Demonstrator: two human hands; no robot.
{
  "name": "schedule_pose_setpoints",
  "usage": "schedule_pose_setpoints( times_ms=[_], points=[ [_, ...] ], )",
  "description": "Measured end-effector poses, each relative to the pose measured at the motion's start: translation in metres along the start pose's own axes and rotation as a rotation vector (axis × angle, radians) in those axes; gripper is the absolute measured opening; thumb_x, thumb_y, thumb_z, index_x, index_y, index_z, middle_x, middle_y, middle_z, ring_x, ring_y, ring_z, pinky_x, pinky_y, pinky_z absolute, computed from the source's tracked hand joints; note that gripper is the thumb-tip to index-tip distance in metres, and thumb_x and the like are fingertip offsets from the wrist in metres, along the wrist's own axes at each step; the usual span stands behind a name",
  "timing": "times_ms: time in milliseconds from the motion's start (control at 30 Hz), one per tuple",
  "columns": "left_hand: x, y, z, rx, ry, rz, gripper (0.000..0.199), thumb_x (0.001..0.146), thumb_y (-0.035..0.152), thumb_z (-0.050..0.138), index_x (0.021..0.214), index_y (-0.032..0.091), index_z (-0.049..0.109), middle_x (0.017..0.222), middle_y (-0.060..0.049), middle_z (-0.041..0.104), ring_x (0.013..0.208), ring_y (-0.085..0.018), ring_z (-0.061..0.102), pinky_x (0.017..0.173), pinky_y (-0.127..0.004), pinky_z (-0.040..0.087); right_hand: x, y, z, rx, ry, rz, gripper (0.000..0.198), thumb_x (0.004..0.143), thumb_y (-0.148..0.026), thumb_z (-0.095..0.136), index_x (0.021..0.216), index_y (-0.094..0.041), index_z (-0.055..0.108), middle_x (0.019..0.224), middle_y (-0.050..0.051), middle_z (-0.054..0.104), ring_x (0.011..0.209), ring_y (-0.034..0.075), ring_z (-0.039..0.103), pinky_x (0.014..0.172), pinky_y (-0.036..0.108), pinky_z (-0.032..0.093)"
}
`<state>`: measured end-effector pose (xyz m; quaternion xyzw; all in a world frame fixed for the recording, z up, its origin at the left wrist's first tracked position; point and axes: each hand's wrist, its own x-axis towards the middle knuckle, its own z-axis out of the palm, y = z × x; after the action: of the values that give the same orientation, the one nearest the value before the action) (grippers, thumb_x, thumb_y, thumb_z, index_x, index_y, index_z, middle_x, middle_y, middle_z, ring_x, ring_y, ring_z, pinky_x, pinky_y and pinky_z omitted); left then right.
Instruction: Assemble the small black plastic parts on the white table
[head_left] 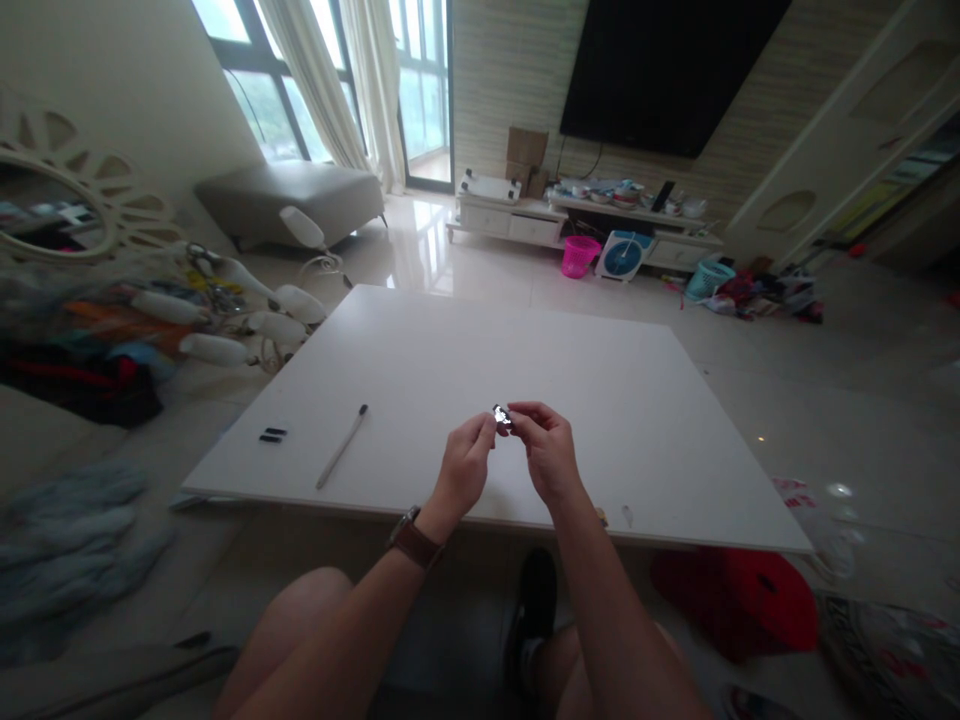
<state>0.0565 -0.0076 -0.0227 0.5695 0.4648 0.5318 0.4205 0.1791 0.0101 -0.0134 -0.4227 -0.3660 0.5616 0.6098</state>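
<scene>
One small dark, shiny piece (503, 418), pinched between left hand (466, 460) and right hand (551, 450), hands close together, over the worktop (487, 350), near side, about mid-width. Fine shape too small to tell. Likely light, stiff; glossy face perhaps slippery. Edges seem the best hold. Slim grey stick (343, 447) lies left.

Ahead of you: one large black screen (667, 75), wall-mounted; one low white cabinet (535, 230); in front of it, one pink basket (577, 258) and one blue-and-white square item (624, 255); farther right, one teal basket (709, 282). To your left: one grey bench (292, 200) near pale curtains (322, 80); one mirror (49, 210), ornate frame; one lamp (217, 349), several white shades. Low on your right: one red object (765, 605).
</scene>
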Motion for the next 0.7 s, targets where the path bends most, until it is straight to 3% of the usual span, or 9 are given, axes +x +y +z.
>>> schedule_pose_setpoints(
  times_ms=[300, 700],
  points=[
    [-0.0004, 0.001, -0.0006, 0.011, -0.01, -0.006, 0.042, 0.098, 0.046, 0.043, 0.074, 0.019, 0.063, 0.067, -0.001, 0.051, 0.066, -0.017, 0.047, 0.062, -0.029, 0.034, 0.0, 0.0003, -0.0012, -0.018, 0.034, -0.025, 0.018, 0.07, -0.029, 0.081, 0.082, -0.018, 0.076, 0.079, 0.003, 0.074, 0.073, 0.016, 0.064, 0.072, 0.032, 0.05],
    [-0.0015, 0.0037, -0.0012, 0.057, -0.02, -0.013, 0.042, 0.1, 0.046, 0.042, 0.075, 0.018, 0.061, 0.068, 0.0, 0.05, 0.067, -0.016, 0.047, 0.063, -0.028, 0.034, -0.0015, -0.0039, -0.0033, 0.014, -0.042, 0.011, 0.026, 0.069, -0.024, 0.08, 0.094, -0.019, 0.077, 0.081, 0.001, 0.071, 0.071, 0.015, 0.064, 0.074, 0.033, 0.053]
  ],
)
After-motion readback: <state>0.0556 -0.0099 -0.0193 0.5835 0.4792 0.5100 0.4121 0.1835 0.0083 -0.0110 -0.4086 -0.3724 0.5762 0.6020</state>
